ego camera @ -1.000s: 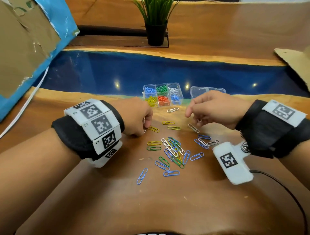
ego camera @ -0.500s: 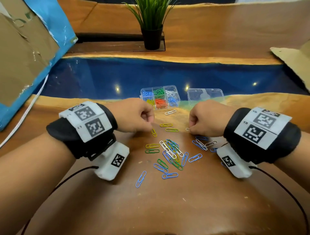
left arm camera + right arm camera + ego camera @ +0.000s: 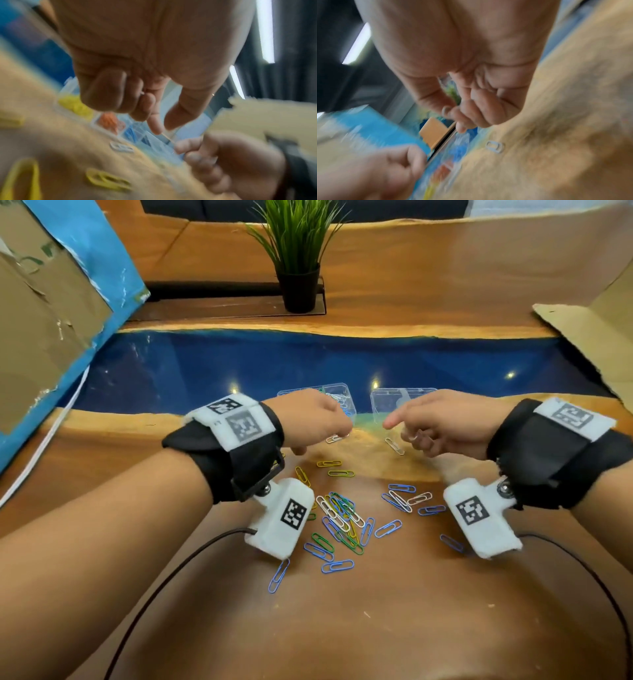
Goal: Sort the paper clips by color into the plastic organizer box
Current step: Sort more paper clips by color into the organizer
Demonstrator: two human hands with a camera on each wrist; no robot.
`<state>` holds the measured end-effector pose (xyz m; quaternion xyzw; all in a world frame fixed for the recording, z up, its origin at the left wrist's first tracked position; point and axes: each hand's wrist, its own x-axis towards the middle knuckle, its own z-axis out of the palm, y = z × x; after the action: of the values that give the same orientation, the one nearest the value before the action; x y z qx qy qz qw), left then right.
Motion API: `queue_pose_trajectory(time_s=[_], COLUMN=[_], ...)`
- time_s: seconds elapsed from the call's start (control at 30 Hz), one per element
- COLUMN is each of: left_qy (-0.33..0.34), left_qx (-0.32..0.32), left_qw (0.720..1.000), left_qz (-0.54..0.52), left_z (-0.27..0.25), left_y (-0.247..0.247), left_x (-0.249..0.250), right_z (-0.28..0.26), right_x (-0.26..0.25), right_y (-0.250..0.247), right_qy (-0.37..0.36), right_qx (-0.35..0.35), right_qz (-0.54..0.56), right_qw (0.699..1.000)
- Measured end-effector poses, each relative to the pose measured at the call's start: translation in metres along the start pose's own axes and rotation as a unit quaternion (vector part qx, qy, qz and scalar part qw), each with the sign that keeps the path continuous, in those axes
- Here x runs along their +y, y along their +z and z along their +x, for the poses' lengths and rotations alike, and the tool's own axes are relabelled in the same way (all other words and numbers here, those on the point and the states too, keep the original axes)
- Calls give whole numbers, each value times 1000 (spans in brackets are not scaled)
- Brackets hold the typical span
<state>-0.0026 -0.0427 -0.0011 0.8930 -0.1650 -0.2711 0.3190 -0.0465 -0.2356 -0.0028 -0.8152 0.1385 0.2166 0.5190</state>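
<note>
The clear organizer box stands at the blue strip's near edge, mostly hidden by my left hand. In the left wrist view its yellow, orange and blue compartments show under the left hand, whose thumb and forefinger pinch a thin paper clip seen edge-on. My right hand hovers just right of the box. Its thumb and fingers pinch a white paper clip. Loose blue, green, yellow and white clips lie scattered on the wood below both hands.
The box's clear lid lies to its right. Single white clips rest near the hands. A potted plant stands at the back, with cardboard at left and right. Black cables trail from both wrist cameras.
Both hands have risen off the table and moved away from me toward the box. The right hand now holds a white clip picked from the table.
</note>
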Motion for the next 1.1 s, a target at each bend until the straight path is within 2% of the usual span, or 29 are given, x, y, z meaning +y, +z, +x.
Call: queue_pose_trajectory(time_s=[0.03,0.1,0.17,0.27,0.4,0.47,0.5,0.57,0.63,0.77,0.93,1.1], left_qy=[15,42,42,21,17,17,17,21,23,25,21,37], left_qx=[29,87,108,93,92,89,86,81,75,79,39,18], left_qw=[995,962,934,912,902,903,903,903,906,913,918,917], left_qz=[99,257,339,398,422,420,421,421,417,401,393,396], left_z=[1,1,4,9,14,16,16,19,21,20,18,14], left_y=[0,2,5,10,15,16,16,16,17,17,20,21], left_x=[2,6,6,7,14,17,18,20,21,19,18,13], right_z=[2,4,5,6,6,6,6,6,5,4,3,5], right_x=[1,1,1,1,-1,-3,-4,-3,-3,-6,-9,-7], right_y=[-6,-15,-20,-15,0,3,5,7,12,18,23,23], right_qy=[23,47,54,33,12,7,0,-26,-42,-40,-36,-21], right_qx=[0,-1,4,2,-16,-17,-4,51,93,98,78,49], right_qz=[54,141,179,128,6,-93,-168,-315,-400,-428,-466,-456], right_qw=[998,989,982,991,1000,995,986,947,911,897,881,888])
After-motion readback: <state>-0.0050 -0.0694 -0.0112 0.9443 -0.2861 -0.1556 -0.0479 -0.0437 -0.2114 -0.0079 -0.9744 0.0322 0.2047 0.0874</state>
